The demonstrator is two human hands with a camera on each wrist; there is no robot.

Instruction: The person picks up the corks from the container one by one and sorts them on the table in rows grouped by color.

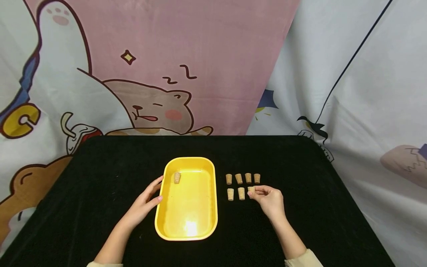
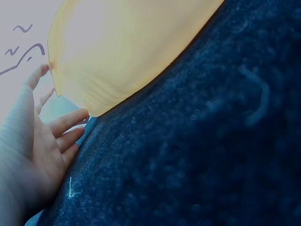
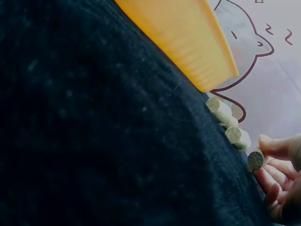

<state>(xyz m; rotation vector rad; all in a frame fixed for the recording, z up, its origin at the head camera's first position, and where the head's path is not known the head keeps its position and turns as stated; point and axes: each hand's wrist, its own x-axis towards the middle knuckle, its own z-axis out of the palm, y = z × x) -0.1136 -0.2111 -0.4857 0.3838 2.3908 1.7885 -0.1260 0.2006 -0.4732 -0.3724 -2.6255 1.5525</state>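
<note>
A yellow tray point(image 1: 186, 236) lies on the black cloth, with one cork stopper point(image 1: 177, 178) inside near its far left corner. My left hand point(image 1: 143, 205) touches the tray's left side with fingers and thumb extended, as the left wrist view also shows. At the right, my right hand point(image 1: 271, 203) pinches a cork stopper point(image 3: 255, 161) between thumb and fingers, at the right end of the front row. Two more corks stand out to its left, a middle one point(image 1: 241, 193) and an end one point(image 1: 230, 194).
Behind the front row is a back row of several corks, from the left one point(image 1: 228, 179) to the right one point(image 1: 257, 178). The black cloth point(image 1: 283, 159) covers the table. A printed curtain point(image 1: 217, 44) hangs beyond its far edge.
</note>
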